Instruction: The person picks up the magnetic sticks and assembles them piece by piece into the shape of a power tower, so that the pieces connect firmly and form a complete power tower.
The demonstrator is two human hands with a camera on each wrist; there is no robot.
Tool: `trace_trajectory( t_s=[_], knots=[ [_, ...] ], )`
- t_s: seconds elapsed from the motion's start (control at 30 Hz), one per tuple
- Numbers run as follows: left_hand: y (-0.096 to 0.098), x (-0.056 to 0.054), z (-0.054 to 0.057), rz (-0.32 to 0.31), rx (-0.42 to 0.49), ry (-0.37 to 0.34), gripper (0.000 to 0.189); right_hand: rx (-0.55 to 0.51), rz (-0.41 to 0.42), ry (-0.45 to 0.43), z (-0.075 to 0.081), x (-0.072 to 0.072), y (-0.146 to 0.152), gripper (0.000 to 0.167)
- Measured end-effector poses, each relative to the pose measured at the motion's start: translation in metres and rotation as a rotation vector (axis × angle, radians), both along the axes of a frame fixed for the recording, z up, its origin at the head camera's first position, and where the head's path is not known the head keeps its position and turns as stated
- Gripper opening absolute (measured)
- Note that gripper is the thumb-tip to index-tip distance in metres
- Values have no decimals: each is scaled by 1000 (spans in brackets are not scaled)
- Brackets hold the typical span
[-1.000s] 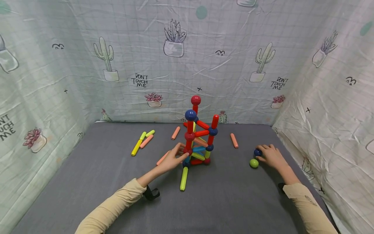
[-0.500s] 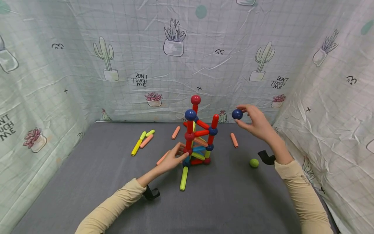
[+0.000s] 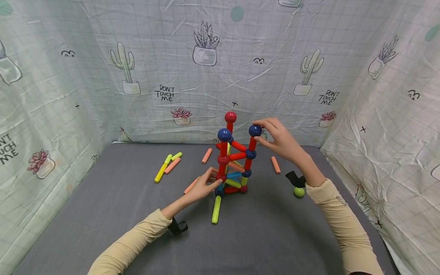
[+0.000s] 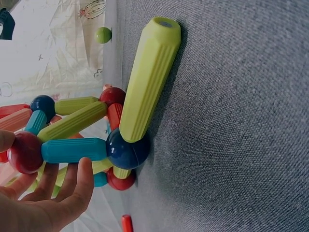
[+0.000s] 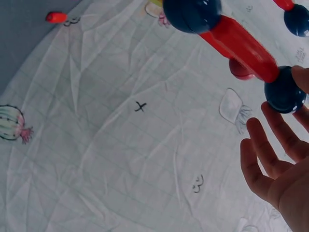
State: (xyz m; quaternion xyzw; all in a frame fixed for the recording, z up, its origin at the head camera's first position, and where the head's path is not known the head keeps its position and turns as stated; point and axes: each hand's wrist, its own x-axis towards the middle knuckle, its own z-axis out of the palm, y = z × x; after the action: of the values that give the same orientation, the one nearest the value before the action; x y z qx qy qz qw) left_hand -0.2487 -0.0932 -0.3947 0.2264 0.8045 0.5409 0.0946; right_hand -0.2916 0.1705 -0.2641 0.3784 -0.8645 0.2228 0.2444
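A tower of magnetic rods and balls [image 3: 237, 156] stands at mid-table in the head view. My right hand [image 3: 283, 141] pinches a dark blue ball [image 3: 255, 130] between thumb and fingers, right at the top of an upright red rod [image 3: 252, 144]. The right wrist view shows that blue ball [image 5: 285, 91] meeting the rod's end. Low on the tower's near left side, my left hand [image 3: 203, 187] grips a red ball [image 4: 25, 152] with thumb and fingers. A blue rod [image 4: 74, 151] runs from it to a lower dark blue ball [image 4: 128, 149].
A yellow-green rod [image 3: 216, 210] lies against the tower's base, pointing toward me. Loose yellow rods [image 3: 160, 173] and an orange rod [image 3: 172, 166] lie at left, another orange rod [image 3: 275, 165] at right. A green ball [image 3: 299, 192] sits under my right wrist. A patterned cloth [image 3: 165, 68] hangs behind.
My right hand has picked the blue ball up from the table beside the green ball, and carried it left to the red rod's top. The left hand keeps its place.
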Motion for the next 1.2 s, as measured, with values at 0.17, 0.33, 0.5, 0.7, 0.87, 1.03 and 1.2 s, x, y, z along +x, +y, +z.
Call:
trace_trajectory(
  t_s=[0.17, 0.33, 0.5, 0.7, 0.87, 1.03, 1.2],
  knots=[
    [0, 0, -1, 5, -1, -6, 31, -44, 0, -29, -7, 1, -1, 52],
    [1, 2, 0, 20, -4, 22, 31, -142, -26, -219, -29, 2, 2, 62],
    [2, 6, 2, 53, -27, 101, 29, -164, -40, -491, -59, 1, 1, 44],
    [3, -7, -9, 86, -22, 158, 31, -217, -30, -548, -73, 1, -2, 31],
    [-5, -32, -30, 132, -14, 204, 35, -241, -45, -553, -74, 3, -4, 35],
    [-13, -47, -32, 147, -29, 233, 34, -275, -55, -580, -70, 9, -10, 39],
    [-19, -50, -31, 115, -62, 241, 32, -286, -57, -584, -55, 25, -20, 38]
  ],
)
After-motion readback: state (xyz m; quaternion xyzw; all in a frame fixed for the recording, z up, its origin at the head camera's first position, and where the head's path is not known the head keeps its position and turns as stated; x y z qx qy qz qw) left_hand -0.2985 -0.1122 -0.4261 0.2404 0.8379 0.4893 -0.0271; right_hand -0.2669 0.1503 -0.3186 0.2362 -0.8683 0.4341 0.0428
